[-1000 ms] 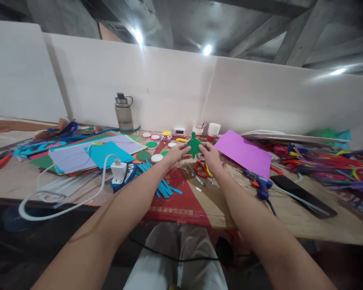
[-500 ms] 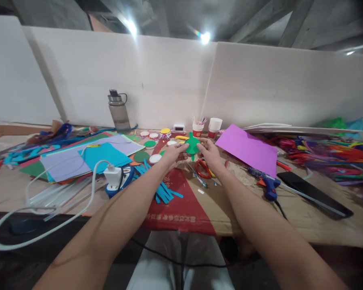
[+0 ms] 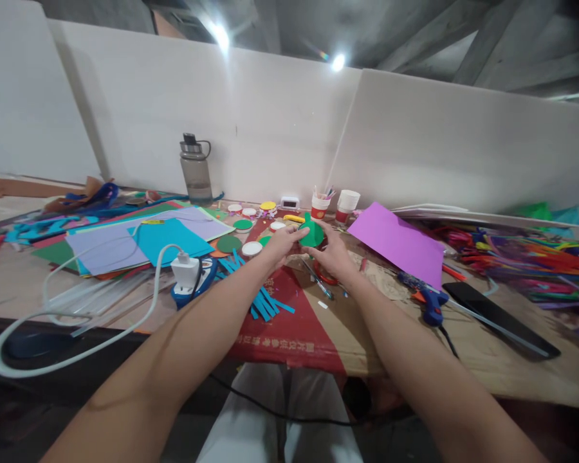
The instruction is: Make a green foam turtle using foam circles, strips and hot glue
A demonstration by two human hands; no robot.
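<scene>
A round green paper cutout [image 3: 312, 234] with a small tab at its top is held up over the middle of the table. My left hand [image 3: 285, 245] pinches its left edge. On the opposite edge, my right hand [image 3: 336, 251] grips it with the fingers behind and the thumb below. The cutout's lower edge is partly covered by my hands. Just beneath them lie a pen [image 3: 324, 287] and red-handled scissors [image 3: 329, 278], largely hidden by my right hand. Blue paper strips [image 3: 266, 303] are scattered below my left forearm.
Colored paper sheets [image 3: 176, 243], a white plug [image 3: 185, 271] with cable and a water bottle [image 3: 196, 170] are on the left. Rightward lie a purple sheet [image 3: 398, 243], a blue glue gun [image 3: 431, 305], a black phone-like slab [image 3: 492, 315] and pipe cleaners [image 3: 535, 263]. Paper cups [image 3: 347, 204] stand behind.
The green cutout has tilted in my hands, and its lower tab no longer shows. My right fingers have shifted around its edge and now cover more of the scissors. The view has tilted slightly.
</scene>
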